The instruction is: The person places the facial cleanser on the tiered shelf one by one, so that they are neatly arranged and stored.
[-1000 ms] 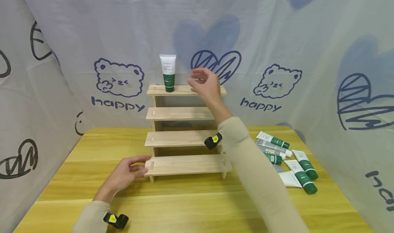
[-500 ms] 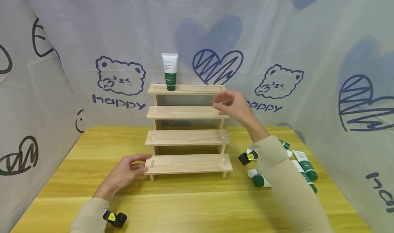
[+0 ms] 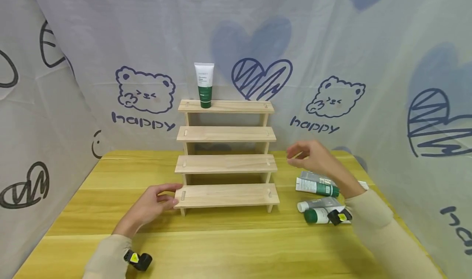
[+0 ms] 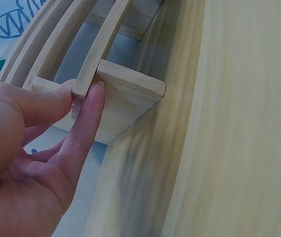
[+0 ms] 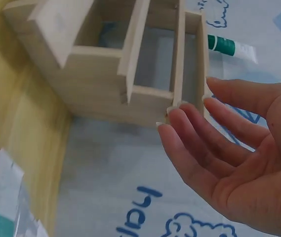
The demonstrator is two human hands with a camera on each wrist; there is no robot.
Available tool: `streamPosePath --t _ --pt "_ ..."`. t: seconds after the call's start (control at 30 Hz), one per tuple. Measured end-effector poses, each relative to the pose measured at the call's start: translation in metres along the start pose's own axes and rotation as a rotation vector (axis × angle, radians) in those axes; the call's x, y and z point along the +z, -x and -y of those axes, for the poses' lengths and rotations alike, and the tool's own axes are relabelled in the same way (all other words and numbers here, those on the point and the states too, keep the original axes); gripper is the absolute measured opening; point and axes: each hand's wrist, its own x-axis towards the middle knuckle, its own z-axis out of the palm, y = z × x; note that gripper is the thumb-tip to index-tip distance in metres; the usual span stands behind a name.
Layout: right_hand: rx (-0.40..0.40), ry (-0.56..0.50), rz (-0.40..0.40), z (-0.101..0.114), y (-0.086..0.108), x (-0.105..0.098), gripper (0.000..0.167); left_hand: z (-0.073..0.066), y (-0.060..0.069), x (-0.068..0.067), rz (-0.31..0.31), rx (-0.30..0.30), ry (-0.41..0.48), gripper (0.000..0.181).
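Left hand (image 3: 153, 203): thumb and index finger pinch the left end of the lowest board of a pale, unpainted wooden rack with four stepped shelves (image 3: 226, 195); the rack stands upright on the yellow wood-grain table (image 3: 206, 250), extending rightward from these fingers; visible grain on its boards, a short slot near each end, flat side panels beneath.

Right hand (image 3: 311, 158): fingers loosely bent, thumb apart from them, holding nothing; it hangs above the table, just right of the rack.

White squeeze tube with green lower part and dark green cap (image 3: 204, 82): upright on its cap, flat crimped edge uppermost, small print on the white portion; on the top shelf, left of centre; higher than both hands, well left of the right fingers, up and to the right of the left fingers.

Below the right fingers in the head view: a loose group of white-green and grey tubes (image 3: 317, 187), lying on their sides, some overlapping; partly hidden by the right forearm.
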Motion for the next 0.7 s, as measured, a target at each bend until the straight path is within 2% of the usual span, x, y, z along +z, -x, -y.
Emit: streamPosePath --t 0.17,0.27,0.5,0.7 --pt "-0.012 0.071 0.030 -0.020 0.021 -0.002 0.024 -0.001 0.001 -0.001 0.001 -0.008 -0.003 0.050" --pt "0.000 0.090 0.075 -0.031 0.032 -0.002 0.020 -0.001 0.001 -0.001 -0.003 -0.010 -0.001 0.050" --pt "-0.029 0.105 0.183 -0.056 0.057 -0.001 0.015 -0.001 0.002 0.001 0.001 -0.002 0.008 0.050" --pt "-0.010 0.108 0.238 -0.080 0.072 -0.003 0.012 0.000 0.002 0.000 -0.002 -0.001 -0.003 0.049"
